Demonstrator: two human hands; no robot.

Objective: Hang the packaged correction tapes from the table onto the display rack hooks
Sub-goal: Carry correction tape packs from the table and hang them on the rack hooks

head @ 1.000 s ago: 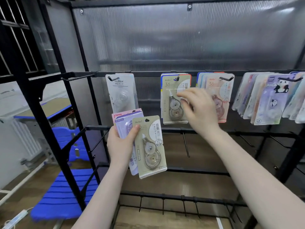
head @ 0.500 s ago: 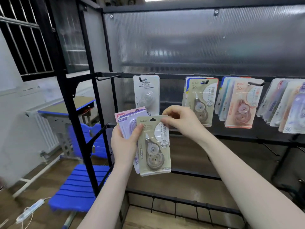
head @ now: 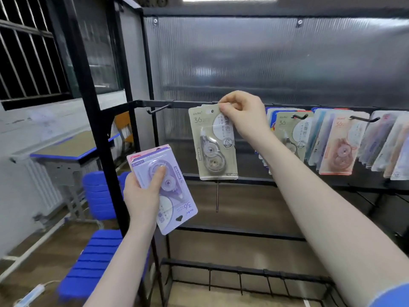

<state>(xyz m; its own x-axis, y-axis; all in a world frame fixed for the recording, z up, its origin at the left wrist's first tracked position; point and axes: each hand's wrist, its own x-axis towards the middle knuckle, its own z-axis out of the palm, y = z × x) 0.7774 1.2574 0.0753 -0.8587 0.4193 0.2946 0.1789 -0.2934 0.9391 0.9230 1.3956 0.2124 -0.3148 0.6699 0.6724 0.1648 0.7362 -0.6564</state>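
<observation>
My right hand point(head: 244, 114) pinches the top edge of a beige packaged correction tape point(head: 213, 145) and holds it up against the top rail of the black display rack point(head: 190, 104). The white pack seen there earlier is hidden behind it. My left hand point(head: 141, 196) grips a purple packaged correction tape point(head: 170, 196) with a pink one behind it, held upside down, lower left of the rack. A bare hook point(head: 158, 109) juts out to the left of the beige pack. More packs hang on hooks to the right, a beige one point(head: 292, 134) and a pink one point(head: 340, 145).
Lower rack rails carry bare hooks, one rod point(head: 217, 196) hanging under the beige pack. A black upright post point(head: 95, 129) stands at the left. Blue chairs point(head: 93, 258) and a desk point(head: 73, 149) sit beyond it. A power strip point(head: 31, 294) lies on the floor.
My right hand took the beige pack out of my left hand and lifted it to the top rail. My left hand dropped slightly with the purple and pink packs.
</observation>
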